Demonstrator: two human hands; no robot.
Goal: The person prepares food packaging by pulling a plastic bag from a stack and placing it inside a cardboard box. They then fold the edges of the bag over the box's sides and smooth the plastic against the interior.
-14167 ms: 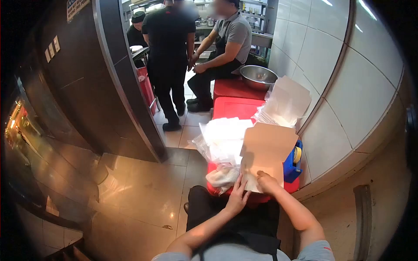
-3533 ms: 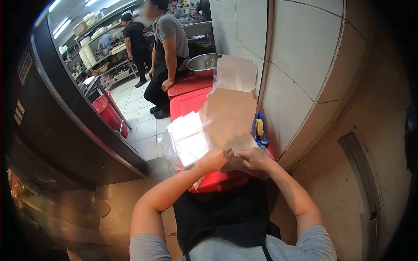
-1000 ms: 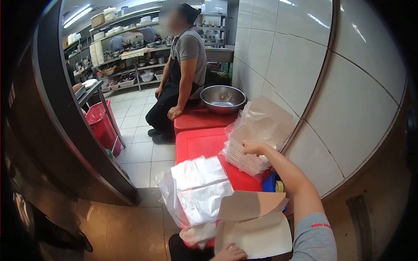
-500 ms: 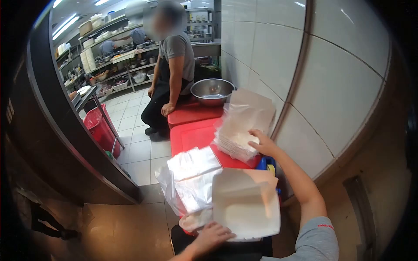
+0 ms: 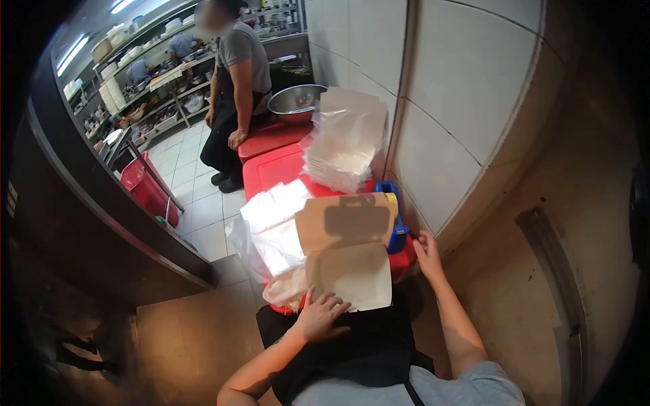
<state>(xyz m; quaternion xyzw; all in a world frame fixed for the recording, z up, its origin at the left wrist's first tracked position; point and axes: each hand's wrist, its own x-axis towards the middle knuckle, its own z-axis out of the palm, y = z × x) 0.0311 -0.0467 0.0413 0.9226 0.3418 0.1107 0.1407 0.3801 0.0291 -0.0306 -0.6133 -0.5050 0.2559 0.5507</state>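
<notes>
Left hand (image 5: 321, 317), fingers spread, touches the plain open carton (image 5: 352, 274); right hand (image 5: 428, 256), loosely open, empty, nears blue tape dispenser (image 5: 398, 238).

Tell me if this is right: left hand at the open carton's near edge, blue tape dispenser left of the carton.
Wrong side: the head view shows the blue tape dispenser right of the open carton. The left hand is indeed at the carton's near edge.

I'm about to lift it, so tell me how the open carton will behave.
The open carton looks thin-walled and empty, so probably light. Its lid, opened back on the fold, may flop or swing.
</notes>
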